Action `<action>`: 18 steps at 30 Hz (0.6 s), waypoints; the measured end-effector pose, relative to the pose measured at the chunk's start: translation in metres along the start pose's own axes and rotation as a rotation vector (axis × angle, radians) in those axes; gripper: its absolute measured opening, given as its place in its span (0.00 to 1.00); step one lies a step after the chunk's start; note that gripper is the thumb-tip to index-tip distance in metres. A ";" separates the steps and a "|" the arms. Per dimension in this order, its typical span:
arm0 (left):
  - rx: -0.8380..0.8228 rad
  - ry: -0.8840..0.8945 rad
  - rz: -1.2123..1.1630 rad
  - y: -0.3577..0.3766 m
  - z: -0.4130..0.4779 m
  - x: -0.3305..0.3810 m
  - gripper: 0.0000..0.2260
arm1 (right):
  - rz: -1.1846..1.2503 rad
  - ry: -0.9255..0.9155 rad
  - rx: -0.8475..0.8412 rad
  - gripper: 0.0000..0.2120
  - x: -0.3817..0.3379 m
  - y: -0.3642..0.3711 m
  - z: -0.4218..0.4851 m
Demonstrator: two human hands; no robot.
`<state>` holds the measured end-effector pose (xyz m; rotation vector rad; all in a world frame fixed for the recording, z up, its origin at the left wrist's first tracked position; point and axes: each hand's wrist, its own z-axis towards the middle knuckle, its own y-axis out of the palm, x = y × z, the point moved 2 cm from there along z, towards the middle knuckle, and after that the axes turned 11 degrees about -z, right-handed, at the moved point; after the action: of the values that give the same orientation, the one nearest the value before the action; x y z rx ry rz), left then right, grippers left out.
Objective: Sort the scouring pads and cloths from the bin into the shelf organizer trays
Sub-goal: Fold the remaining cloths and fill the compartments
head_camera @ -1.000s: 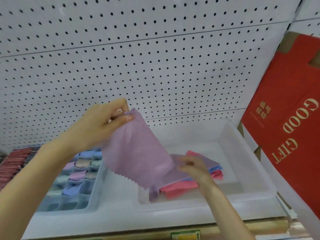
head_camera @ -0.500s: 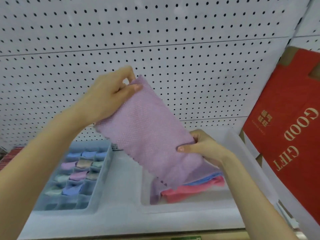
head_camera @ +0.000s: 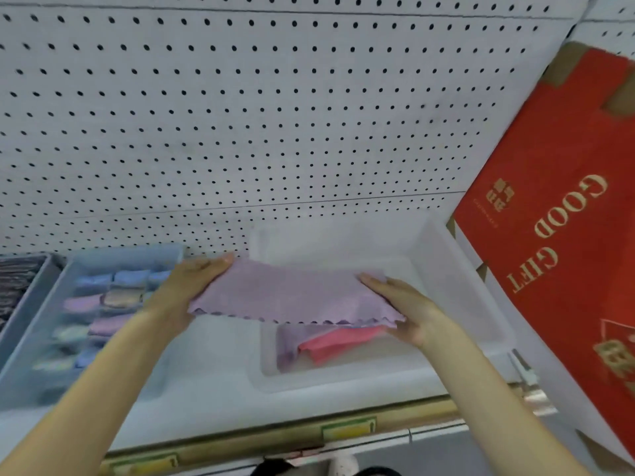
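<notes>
**Purple cloth spread over the bin**

Head view: left hand (head_camera: 192,283) and right hand (head_camera: 402,307) each pinch one end of the purple cloth (head_camera: 292,293), both grips closed on it, flat just above the bin (head_camera: 457,286). A pink cloth (head_camera: 340,341) lies inside the bin. Probably the folding step. Next: fold it small and carry it to the tray (head_camera: 44,338) left of the bin.

We count two hands, a left hand (head_camera: 185,286) and a right hand (head_camera: 405,310); one lilac cloth (head_camera: 292,293) between them; one clear bin (head_camera: 457,286) with at least two more, a pink cloth (head_camera: 336,343) and a purple cloth (head_camera: 287,348); one blue organizer tray (head_camera: 130,254); one red box (head_camera: 556,201).
</notes>
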<state>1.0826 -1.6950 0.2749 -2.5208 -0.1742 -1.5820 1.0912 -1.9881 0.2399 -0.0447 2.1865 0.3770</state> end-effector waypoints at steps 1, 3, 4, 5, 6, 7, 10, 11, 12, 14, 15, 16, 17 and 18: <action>-0.091 -0.066 -0.073 0.000 -0.003 -0.011 0.17 | -0.002 0.025 -0.015 0.11 0.003 -0.001 -0.001; -0.228 -0.185 -0.195 -0.003 -0.006 -0.028 0.07 | -0.035 0.052 -0.041 0.11 0.006 -0.003 -0.002; -0.285 -0.229 -0.228 -0.006 -0.004 -0.035 0.12 | -0.075 0.057 -0.046 0.12 0.008 -0.004 -0.001; -0.339 -0.263 -0.232 -0.010 0.000 -0.045 0.22 | -0.123 0.057 -0.041 0.13 0.010 -0.007 0.000; -0.365 -0.293 -0.244 -0.013 0.005 -0.054 0.30 | -0.164 0.054 -0.017 0.13 0.011 -0.009 0.001; -0.367 -0.317 -0.247 -0.015 0.008 -0.060 0.34 | -0.192 0.046 0.017 0.14 0.013 -0.012 0.002; -0.359 -0.383 -0.262 -0.019 0.012 -0.071 0.39 | -0.246 0.000 0.119 0.15 0.016 -0.021 0.003; -0.359 -0.390 -0.264 -0.019 0.012 -0.073 0.41 | -0.256 -0.024 0.136 0.14 0.017 -0.022 0.002; -0.360 -0.387 -0.269 -0.019 0.012 -0.075 0.42 | -0.261 -0.048 0.142 0.14 0.017 -0.023 0.001; -0.369 -0.376 -0.262 -0.017 0.011 -0.073 0.41 | -0.259 -0.088 0.153 0.12 0.018 -0.025 -0.001; -0.371 -0.367 -0.255 -0.016 0.009 -0.070 0.38 | -0.256 -0.102 0.164 0.11 0.018 -0.026 -0.002; -0.362 -0.353 -0.247 -0.016 0.007 -0.068 0.31 | -0.254 -0.118 0.175 0.10 0.018 -0.026 -0.004; -0.342 -0.331 -0.243 -0.014 0.005 -0.065 0.23 | -0.255 -0.135 0.185 0.09 0.017 -0.027 -0.004; -0.318 -0.307 -0.220 -0.013 0.003 -0.063 0.17 | -0.258 -0.153 0.195 0.08 0.017 -0.028 -0.005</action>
<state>1.0556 -1.6824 0.2180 -3.0826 -0.2631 -1.3744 1.0819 -2.0146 0.2226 -0.1824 2.0251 0.0196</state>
